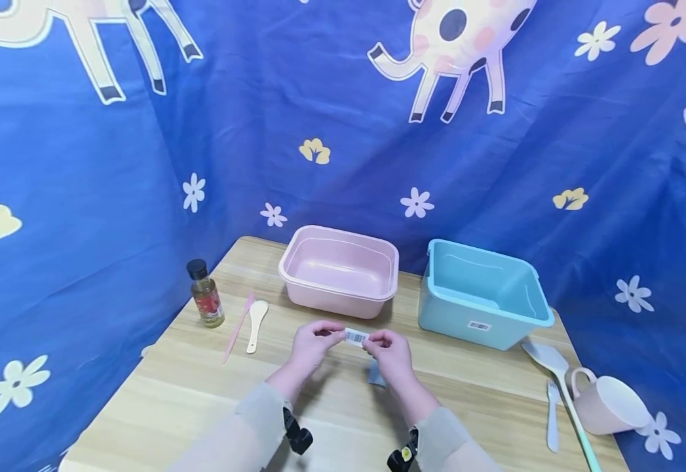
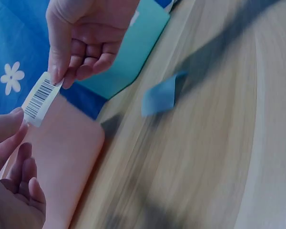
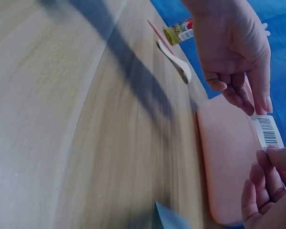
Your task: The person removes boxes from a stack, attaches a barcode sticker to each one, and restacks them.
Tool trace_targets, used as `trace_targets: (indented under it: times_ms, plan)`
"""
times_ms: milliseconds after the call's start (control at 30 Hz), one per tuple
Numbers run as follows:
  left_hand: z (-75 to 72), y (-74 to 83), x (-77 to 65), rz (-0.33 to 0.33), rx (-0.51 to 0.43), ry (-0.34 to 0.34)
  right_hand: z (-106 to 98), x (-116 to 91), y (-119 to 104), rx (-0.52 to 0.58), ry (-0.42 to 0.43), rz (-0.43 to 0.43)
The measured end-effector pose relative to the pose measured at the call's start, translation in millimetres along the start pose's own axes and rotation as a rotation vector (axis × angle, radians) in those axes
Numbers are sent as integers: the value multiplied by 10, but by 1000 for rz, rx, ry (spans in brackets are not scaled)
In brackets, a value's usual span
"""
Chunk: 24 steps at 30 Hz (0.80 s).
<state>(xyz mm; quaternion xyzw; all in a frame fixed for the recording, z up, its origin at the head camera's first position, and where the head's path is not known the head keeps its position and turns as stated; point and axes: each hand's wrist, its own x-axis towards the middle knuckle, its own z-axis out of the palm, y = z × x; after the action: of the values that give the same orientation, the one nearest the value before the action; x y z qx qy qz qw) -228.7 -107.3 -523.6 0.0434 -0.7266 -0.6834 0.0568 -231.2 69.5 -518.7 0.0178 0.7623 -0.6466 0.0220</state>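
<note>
A small white barcode sticker (image 1: 356,337) is stretched between both hands, in front of the pink basin (image 1: 337,298). My left hand (image 1: 312,345) pinches its left end between thumb and forefinger. The other end is pinched by my right hand (image 1: 392,353) in the same way. In the left wrist view the printed bars of the barcode sticker (image 2: 40,98) face the camera. A small bluish piece of paper or film (image 1: 376,374) lies on the table below the right hand, one edge lifted; its exact kind cannot be told.
A blue bin (image 1: 472,328) with its own barcode label stands right of the basin. At left are a bottle (image 1: 208,303), a pink stick (image 1: 238,329) and a cream spoon (image 1: 256,324). A spatula (image 1: 568,387), a fork (image 1: 552,419) and a mug (image 1: 610,406) lie at right.
</note>
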Motion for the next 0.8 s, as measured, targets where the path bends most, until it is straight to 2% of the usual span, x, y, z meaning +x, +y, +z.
trace_targets:
  times_ms: [167, 267, 333, 500, 600, 800]
  plan:
    - [-53, -32, 26, 33, 78, -25, 83, 56, -24, -28, 16, 2]
    - [-84, -65, 50, 35, 116, -17, 141, 102, -31, -38, 23, -3]
    - [-106, -90, 70, 19, 124, -7, 184, 136, -33, -27, 15, -14]
    - [-161, -145, 129, -34, 65, 6, 297, 217, -23, -39, -14, -53]
    - [-206, -164, 166, -24, 84, 21, 365, 251, -15, -60, -20, -62]
    - [-288, -175, 234, -8, 152, 53, 502, 316, 30, -29, -5, -36]
